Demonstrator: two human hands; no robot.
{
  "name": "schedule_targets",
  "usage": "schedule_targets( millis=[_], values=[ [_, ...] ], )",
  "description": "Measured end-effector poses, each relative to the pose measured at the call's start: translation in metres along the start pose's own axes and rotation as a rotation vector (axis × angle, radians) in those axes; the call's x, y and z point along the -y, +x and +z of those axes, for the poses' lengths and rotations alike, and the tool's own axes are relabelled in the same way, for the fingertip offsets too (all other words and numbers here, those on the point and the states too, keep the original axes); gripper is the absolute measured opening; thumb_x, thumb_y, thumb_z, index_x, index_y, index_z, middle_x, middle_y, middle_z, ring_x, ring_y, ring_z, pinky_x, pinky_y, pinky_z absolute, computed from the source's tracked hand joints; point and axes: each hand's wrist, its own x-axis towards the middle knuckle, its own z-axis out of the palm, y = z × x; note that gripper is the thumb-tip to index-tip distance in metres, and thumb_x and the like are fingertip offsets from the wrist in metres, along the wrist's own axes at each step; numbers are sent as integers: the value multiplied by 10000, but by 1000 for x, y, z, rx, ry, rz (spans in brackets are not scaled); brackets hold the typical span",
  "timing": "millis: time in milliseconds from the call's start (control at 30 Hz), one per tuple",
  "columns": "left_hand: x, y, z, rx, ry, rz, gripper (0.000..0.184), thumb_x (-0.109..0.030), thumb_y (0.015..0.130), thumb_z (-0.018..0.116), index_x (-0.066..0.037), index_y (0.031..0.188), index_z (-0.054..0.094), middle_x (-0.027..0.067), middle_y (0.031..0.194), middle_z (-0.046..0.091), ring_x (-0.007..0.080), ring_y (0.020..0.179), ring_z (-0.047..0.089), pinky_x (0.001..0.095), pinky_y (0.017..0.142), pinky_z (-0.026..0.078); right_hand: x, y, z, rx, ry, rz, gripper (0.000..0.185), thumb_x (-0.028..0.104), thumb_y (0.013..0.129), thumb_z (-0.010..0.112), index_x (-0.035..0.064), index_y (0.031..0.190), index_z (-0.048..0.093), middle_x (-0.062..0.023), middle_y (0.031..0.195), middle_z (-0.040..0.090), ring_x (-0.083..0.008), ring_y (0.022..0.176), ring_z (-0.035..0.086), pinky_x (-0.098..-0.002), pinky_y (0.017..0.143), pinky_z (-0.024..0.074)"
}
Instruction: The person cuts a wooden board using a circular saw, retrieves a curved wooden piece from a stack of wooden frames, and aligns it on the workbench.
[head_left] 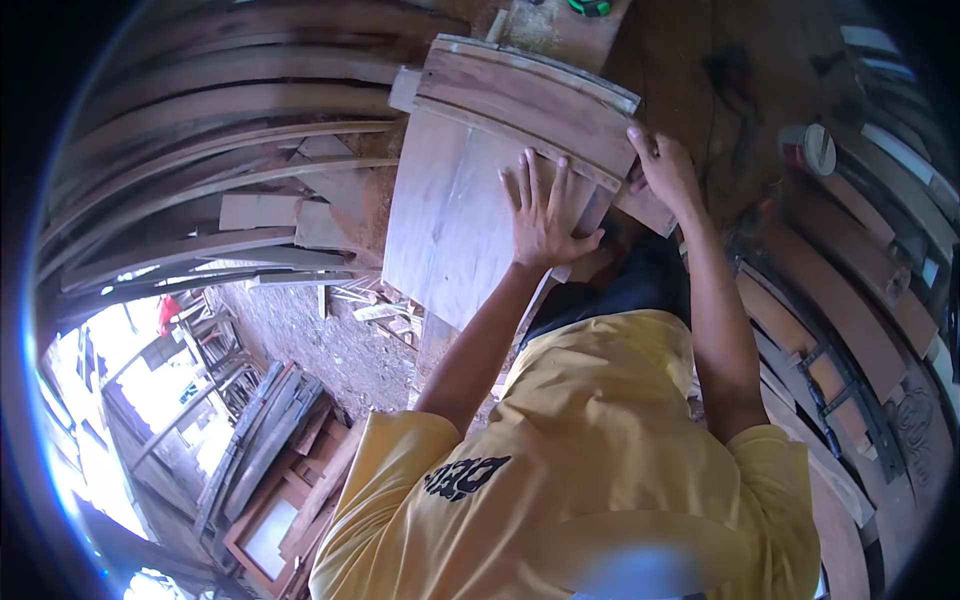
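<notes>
Upper centre of frame, we're resting our left hand (541, 226), fingers apart, on a pale, faintly streaked wood panel (438, 215); browner board (530, 102) is crossing its top. Our right hand (667, 176) is touching the board's right end; can't tell if clamped.

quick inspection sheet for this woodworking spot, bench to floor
Surface: bench top, dusted with sawdust
Job's things: wide pale panel; narrower board across its far end
Clutter: wood scraps on the floor; green-and-black item, cut off by the frame
Hands: left hand flat, fingers spread; right hand at the board's right end, grip unclear
Cables: nothing seen
Surroundings: planks at left, container at right, bright opening lower left
</notes>
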Motion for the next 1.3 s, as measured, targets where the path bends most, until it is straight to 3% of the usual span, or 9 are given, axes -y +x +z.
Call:
schedule_targets(
  millis=[33,167,367,467,533,767,867,1300],
  values=[
    [-1,4,1,-10,20,-2,1221,-675,617,766,-87,1590,319,398,1605,171,519,1534,98,717,1190,10,-3,0,1,-102,109,-78,623,527,1031,539,-91,1049,608,-164,684,672,-244,556,716,-335,521,557],
    [0,7,5,-21,38,-28,1189,-732,632,709,-82,1570,376,396,1601,196,520,1532,117,722,1185,2,-9,8,5,-80,89,-11,554,492,1052,517,-54,1078,609,-149,675,665,-240,554,714,-338,520,554],
    [1,8,8,32,167,-50,1256,-843,657,622,-77,1602,310,355,1636,157,490,1545,106,685,1202,25,-4,0,6,-124,105,-30,577,533,1066,445,-18,1085,614,-131,677,662,-222,538,701,-324,513,545],
    [-2,10,5,61,161,-76,1269,-837,645,638,-84,1608,299,341,1645,153,478,1550,103,673,1209,13,-2,-1,8,-147,129,-16,593,548,1070,413,-8,1095,620,-116,662,654,-216,535,697,-326,516,541],
    [-3,11,5,71,169,-82,1267,-836,645,640,-86,1608,301,336,1647,153,474,1551,102,668,1211,9,-2,0,8,-151,78,12,557,532,1083,356,58,1133,645,-112,654,655,-248,552,711,-401,652,565],
    [-2,11,9,28,79,-116,1190,-838,644,611,-152,1587,377,302,1649,199,456,1556,96,686,1206,-17,2,-2,9,-170,73,34,596,559,1081,323,75,1199,651,-104,639,653,-249,566,720,-396,656,570],
    [-2,10,7,69,179,-99,1273,-865,642,621,-103,1611,303,325,1651,156,465,1552,108,654,1219,4,1,-2,9,-169,68,33,604,566,1080,314,84,1215,651,-102,640,653,-247,571,723,-394,658,571],
    [-2,10,9,58,193,-102,1267,-872,642,608,-118,1613,303,310,1658,153,451,1557,97,652,1221,0,3,-2,10,-185,60,28,602,560,1084,303,77,1161,654,-105,641,659,-247,554,714,-404,651,565]
  ],
)
